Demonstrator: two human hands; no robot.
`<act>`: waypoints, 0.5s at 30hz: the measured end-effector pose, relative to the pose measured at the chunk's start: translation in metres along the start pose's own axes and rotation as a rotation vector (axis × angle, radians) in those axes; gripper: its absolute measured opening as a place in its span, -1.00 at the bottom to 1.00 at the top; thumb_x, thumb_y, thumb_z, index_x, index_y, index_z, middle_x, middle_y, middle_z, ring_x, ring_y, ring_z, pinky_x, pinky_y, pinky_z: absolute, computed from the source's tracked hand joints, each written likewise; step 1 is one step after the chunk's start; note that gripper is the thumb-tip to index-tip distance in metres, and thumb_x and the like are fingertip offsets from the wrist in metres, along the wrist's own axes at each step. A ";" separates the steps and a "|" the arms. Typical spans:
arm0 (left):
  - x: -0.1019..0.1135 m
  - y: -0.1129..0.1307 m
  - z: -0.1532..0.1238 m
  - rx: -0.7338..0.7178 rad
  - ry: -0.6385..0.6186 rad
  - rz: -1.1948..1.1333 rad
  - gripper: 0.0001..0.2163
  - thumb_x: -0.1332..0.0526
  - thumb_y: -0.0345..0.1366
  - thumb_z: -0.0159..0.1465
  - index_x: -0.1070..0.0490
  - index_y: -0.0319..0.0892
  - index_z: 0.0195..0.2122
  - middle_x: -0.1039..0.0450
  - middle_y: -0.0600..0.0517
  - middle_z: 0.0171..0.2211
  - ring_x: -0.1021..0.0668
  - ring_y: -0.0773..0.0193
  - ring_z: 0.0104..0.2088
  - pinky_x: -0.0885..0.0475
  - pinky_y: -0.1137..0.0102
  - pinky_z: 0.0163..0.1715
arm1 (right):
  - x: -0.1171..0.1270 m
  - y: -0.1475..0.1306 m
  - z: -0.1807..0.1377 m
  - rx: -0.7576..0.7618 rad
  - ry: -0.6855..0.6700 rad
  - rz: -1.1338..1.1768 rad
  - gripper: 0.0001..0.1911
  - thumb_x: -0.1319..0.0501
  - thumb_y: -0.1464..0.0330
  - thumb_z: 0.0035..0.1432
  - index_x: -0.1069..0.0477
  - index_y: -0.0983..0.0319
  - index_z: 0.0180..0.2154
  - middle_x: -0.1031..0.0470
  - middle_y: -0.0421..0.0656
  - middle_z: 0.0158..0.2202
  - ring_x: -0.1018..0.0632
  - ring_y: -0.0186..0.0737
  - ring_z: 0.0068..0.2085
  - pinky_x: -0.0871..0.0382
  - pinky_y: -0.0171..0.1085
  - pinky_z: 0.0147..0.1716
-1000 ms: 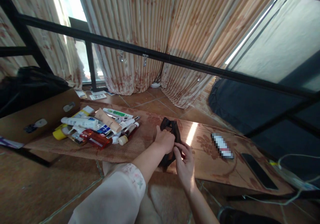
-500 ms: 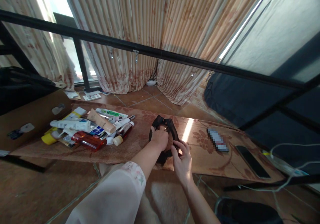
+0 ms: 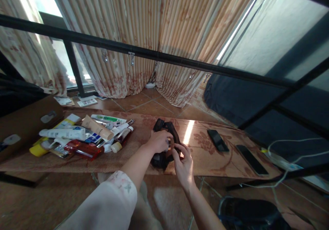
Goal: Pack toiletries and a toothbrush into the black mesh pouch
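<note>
A small black pouch (image 3: 164, 130) lies on the low wooden table (image 3: 205, 158), its mouth pulled apart. My left hand (image 3: 158, 141) is closed on the pouch's left edge. My right hand (image 3: 183, 163) pinches the right edge near the opening, fingers curled. A small pale object shows between the two hands at the opening; I cannot make out what it is. A heap of tubes and bottles (image 3: 82, 135) lies on the table to the left of the pouch.
Two dark phones (image 3: 218, 140) (image 3: 252, 159) lie on the right part of the table. White cables (image 3: 288, 161) trail at the far right. A black metal bar (image 3: 154, 55) crosses overhead before striped curtains (image 3: 144, 34). A brown cardboard box (image 3: 28, 120) stands at the left.
The camera has swung so everything sits lower and further left. Both hands stay on the pouch, whose mouth has been pulled wider, and a small pale object now shows at it.
</note>
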State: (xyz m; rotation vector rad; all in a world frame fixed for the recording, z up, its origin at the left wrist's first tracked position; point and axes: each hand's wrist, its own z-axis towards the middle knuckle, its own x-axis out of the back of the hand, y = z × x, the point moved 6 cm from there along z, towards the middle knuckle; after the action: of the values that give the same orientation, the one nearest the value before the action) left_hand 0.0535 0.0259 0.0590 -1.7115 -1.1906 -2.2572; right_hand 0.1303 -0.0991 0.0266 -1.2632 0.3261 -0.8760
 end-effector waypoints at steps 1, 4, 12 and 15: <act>0.005 -0.003 -0.001 0.001 0.043 -0.037 -0.66 -0.14 -0.41 0.14 -0.51 -0.02 -0.09 -0.50 0.00 -0.06 -0.49 0.11 -0.02 -0.29 0.18 0.05 | 0.000 -0.003 0.000 0.005 0.002 0.002 -0.69 -0.19 0.16 0.13 -0.50 0.19 -0.17 -0.35 -0.03 -0.01 -0.47 -0.17 -0.08 -0.46 -0.25 -0.25; 0.017 -0.013 -0.004 0.015 0.152 -0.141 -0.61 -0.08 -0.49 0.14 -0.49 -0.07 -0.05 -0.50 0.03 -0.03 -0.50 0.20 -0.02 -0.34 0.32 0.02 | -0.001 -0.010 -0.001 0.029 -0.005 0.002 -0.70 -0.19 0.17 0.14 -0.51 0.17 -0.16 -0.33 -0.04 0.02 -0.47 -0.17 -0.07 -0.46 -0.27 -0.29; 0.037 -0.020 -0.009 0.044 0.292 -0.287 -0.64 -0.06 -0.52 0.15 -0.51 -0.17 -0.10 -0.54 0.00 -0.10 -0.54 0.27 -0.10 -0.39 0.42 -0.01 | 0.000 -0.013 -0.002 0.122 0.024 -0.053 -0.72 -0.17 0.18 0.17 -0.51 0.15 -0.15 -0.34 -0.06 0.04 -0.42 -0.13 0.04 -0.41 -0.14 -0.08; 0.041 -0.018 -0.009 0.055 0.331 -0.291 -0.64 -0.06 -0.51 0.16 -0.48 -0.16 -0.07 -0.52 0.01 -0.08 -0.55 0.29 -0.13 -0.40 0.42 -0.02 | 0.004 -0.019 0.002 0.174 0.049 -0.069 -0.72 -0.16 0.20 0.18 -0.50 0.16 -0.14 -0.36 -0.05 0.03 -0.44 -0.13 0.02 -0.39 -0.10 -0.04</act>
State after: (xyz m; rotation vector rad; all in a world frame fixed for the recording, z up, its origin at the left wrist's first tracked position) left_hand 0.0217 0.0485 0.0832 -1.1440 -1.4779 -2.5094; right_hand 0.1263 -0.1017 0.0459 -1.0985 0.2403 -0.9740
